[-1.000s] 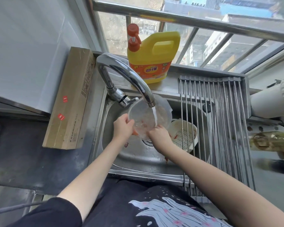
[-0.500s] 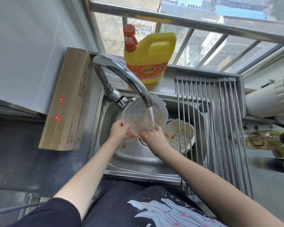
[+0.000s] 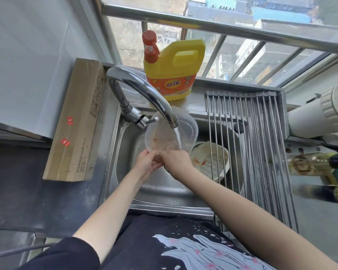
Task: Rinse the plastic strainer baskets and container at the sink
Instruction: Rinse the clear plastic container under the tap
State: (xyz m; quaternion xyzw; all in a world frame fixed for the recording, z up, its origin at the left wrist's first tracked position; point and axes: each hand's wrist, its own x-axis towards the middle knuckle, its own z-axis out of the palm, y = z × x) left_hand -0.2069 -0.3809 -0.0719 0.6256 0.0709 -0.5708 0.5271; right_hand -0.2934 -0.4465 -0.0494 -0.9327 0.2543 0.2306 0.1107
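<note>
Sink (image 3: 125,172) water runs; both hands, left hand (image 3: 146,162) and right hand (image 3: 177,160), grip the container (image 3: 170,137). Tilt it so the dirty bits wash out.

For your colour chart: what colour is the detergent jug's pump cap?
Orange-red pump cap, head view.

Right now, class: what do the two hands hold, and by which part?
Both the left hand and right hand hold the clear plastic container by its near lower rim, under the running tap.

One container (image 3: 171,133) (clear), one strainer basket (image 3: 211,162)
</note>
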